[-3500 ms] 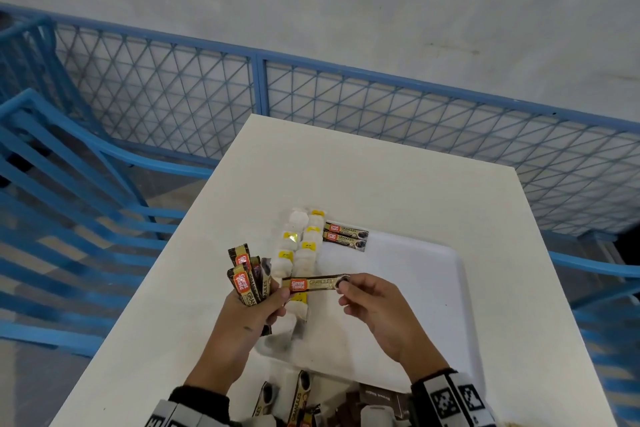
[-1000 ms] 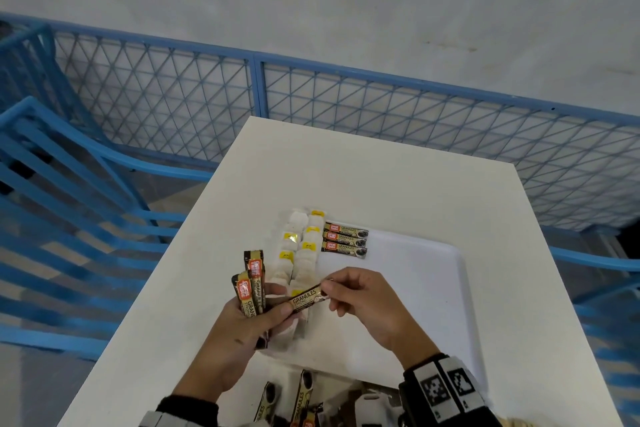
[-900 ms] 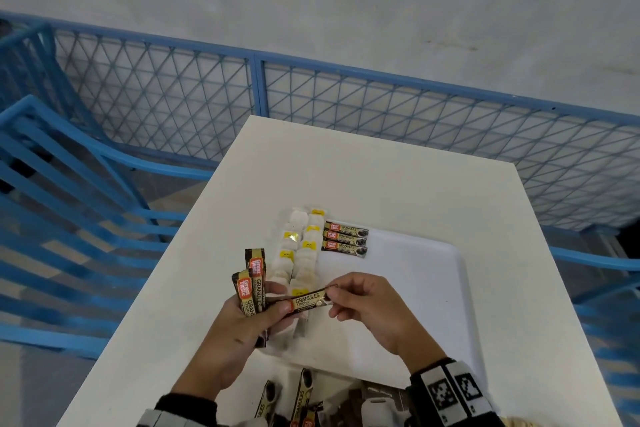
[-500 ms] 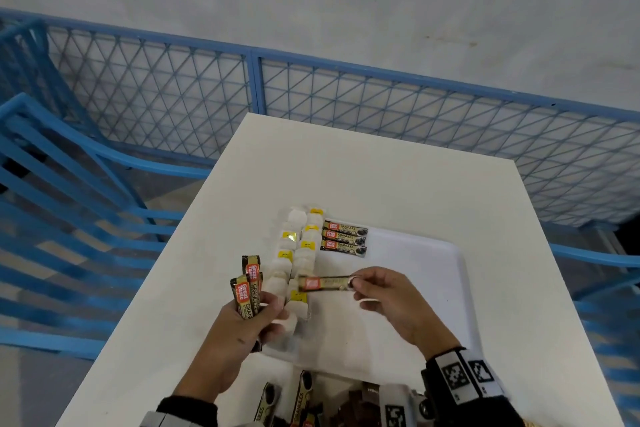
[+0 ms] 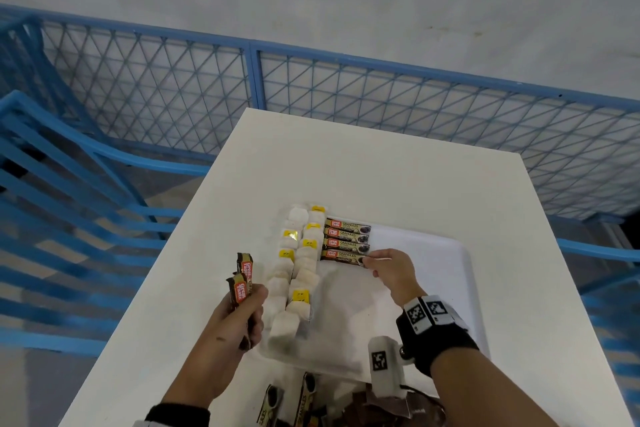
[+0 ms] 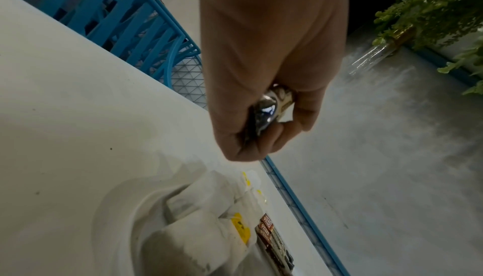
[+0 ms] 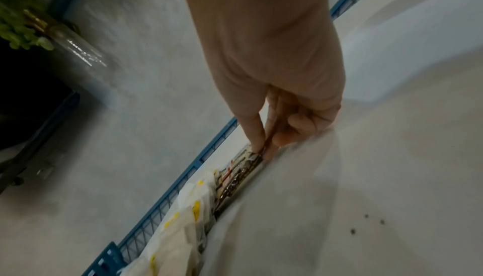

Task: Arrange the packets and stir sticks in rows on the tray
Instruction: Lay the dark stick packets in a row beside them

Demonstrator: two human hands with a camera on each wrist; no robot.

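Observation:
A white tray (image 5: 426, 253) lies on the white table (image 5: 381, 177). Two columns of white tea bags (image 5: 294, 274) with yellow tags fill its left side. To their right, several brown coffee stick packets (image 5: 346, 238) lie stacked in a row. My right hand (image 5: 388, 265) pinches the right end of the nearest packet (image 5: 341, 256), which lies flat on the tray below the others; the right wrist view shows the same pinch (image 7: 264, 150). My left hand (image 5: 242, 315) grips two upright coffee packets (image 5: 242, 279) left of the tray, their shiny ends (image 6: 271, 109) showing in its fist.
More coffee packets (image 5: 287, 402) and brown wrappers (image 5: 381, 409) lie on the table near me, below the tray. A blue mesh fence (image 5: 311, 94) runs behind the table and blue rails (image 5: 69, 201) stand to the left. The tray's right half is bare.
My right hand took one packet from the left hand's bunch, carried it forward and right, and set it down as the nearest stick in the row. The left hand now holds two packets.

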